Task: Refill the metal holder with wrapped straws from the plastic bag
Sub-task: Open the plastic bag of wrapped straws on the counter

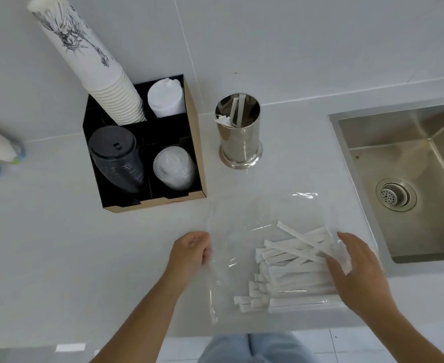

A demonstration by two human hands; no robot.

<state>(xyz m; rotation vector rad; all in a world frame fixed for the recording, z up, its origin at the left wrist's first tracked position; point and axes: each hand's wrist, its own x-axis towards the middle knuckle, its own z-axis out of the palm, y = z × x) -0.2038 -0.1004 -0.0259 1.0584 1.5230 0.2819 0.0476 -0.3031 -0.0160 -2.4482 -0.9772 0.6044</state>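
A clear plastic bag (241, 231) lies flat on the white counter near the front edge, with several white wrapped straws (294, 273) piled in its right half. My left hand (190, 251) pinches the bag's left edge. My right hand (357, 271) rests with fingers spread on the bag's right side, over the ends of the straws. Behind the bag stands the shiny metal holder (239, 137), upright, with two or three wrapped straws (231, 113) inside it.
A black organiser box (194, 142) left of the holder carries a tall stack of paper cups (89, 61) and stacks of lids. A steel sink (409, 179) is sunk into the counter at the right. The counter's front edge runs just below the bag.
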